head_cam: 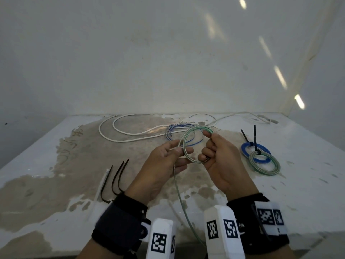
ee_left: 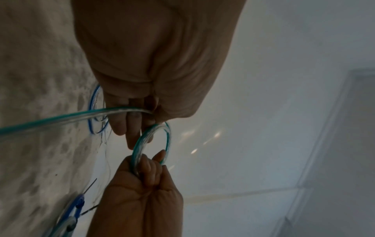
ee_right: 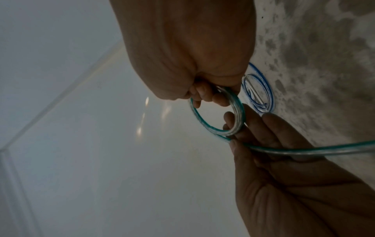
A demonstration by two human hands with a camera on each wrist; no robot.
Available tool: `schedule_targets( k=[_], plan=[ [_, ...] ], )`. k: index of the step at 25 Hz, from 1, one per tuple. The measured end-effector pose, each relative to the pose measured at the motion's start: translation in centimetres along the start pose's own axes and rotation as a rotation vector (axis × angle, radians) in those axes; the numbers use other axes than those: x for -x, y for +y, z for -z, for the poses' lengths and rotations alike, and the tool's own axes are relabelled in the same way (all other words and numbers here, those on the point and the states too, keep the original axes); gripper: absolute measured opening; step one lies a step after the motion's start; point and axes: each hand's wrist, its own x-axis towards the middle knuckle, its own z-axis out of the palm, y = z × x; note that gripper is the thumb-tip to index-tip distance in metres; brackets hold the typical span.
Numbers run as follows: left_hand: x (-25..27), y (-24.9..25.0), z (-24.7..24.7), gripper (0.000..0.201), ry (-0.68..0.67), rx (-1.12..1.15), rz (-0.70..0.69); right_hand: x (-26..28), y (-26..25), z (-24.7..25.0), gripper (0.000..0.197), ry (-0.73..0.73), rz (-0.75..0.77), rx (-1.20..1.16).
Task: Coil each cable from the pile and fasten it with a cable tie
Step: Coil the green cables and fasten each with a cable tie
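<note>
A clear cable with a green stripe is wound into a small coil (head_cam: pixel 198 127) held above the table between both hands. My left hand (head_cam: pixel 177 150) pinches the coil's left side with thumb and fingers. My right hand (head_cam: pixel 209 146) has its fingers curled round the right side. The loose tail (head_cam: pixel 177 189) hangs from the left hand and runs off the table's near edge. In the left wrist view the coil (ee_left: pixel 140 144) sits between the left fingers (ee_left: pixel 131 125) and the right hand (ee_left: pixel 146 176). The right wrist view shows the same coil (ee_right: pixel 240 110) and tail (ee_right: pixel 304 150).
A loose blue-striped cable (head_cam: pixel 179 129) and a long white cable (head_cam: pixel 130 140) lie at the back of the stained table (head_cam: pixel 56 146). Two tied coils, blue (head_cam: pixel 246 152) and green (head_cam: pixel 274 169), rest at right. Several black cable ties (head_cam: pixel 115 178) lie at left.
</note>
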Motion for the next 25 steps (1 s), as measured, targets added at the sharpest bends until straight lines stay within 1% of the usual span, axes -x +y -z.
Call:
schedule_targets(
  k=[2,4,6,8,9,11,13,15,18,20,22,25],
  plan=[
    [0.1,-0.4,0.0,0.024,0.004,0.045,0.035,0.2,0.3,-0.1,0.029,0.013,-0.006,0.004],
    [0.2,-0.8,0.1,0.023,0.039,0.076,0.054,0.3,0.7,-0.3,0.029,0.017,-0.008,0.011],
    [0.3,-1.0,0.1,0.023,0.062,0.100,0.048,0.4,1.0,-0.5,0.028,0.006,-0.015,0.007],
    [0.3,-1.0,0.3,0.021,0.094,0.173,0.027,0.4,1.1,-0.4,0.029,-0.033,-0.046,0.026],
    [0.2,-0.9,0.5,0.019,0.113,0.226,0.013,0.5,1.1,-0.1,0.029,-0.062,-0.067,0.086],
    [0.0,-0.7,1.0,0.017,0.142,0.312,-0.010,0.9,1.0,0.6,0.028,-0.120,-0.114,0.283],
    [0.0,-0.8,1.5,0.017,0.140,0.336,-0.015,1.1,1.2,1.1,0.027,-0.162,-0.148,0.396],
    [0.2,-0.9,1.8,0.020,0.116,0.302,-0.009,1.2,1.4,1.4,0.025,-0.168,-0.138,0.390],
    [0.5,-1.3,2.3,0.033,0.077,0.153,-0.001,1.0,1.5,1.4,0.025,-0.144,-0.104,0.359],
    [0.6,-1.4,2.6,0.036,0.066,0.107,0.008,0.9,1.3,1.4,0.025,-0.150,-0.107,0.341],
    [0.5,-1.3,2.7,0.029,0.089,0.162,0.012,1.0,1.2,1.2,0.024,-0.161,-0.118,0.333],
    [0.2,-1.0,2.4,0.017,0.163,0.348,0.009,1.2,1.5,0.7,0.021,-0.177,-0.109,0.297]
  ],
)
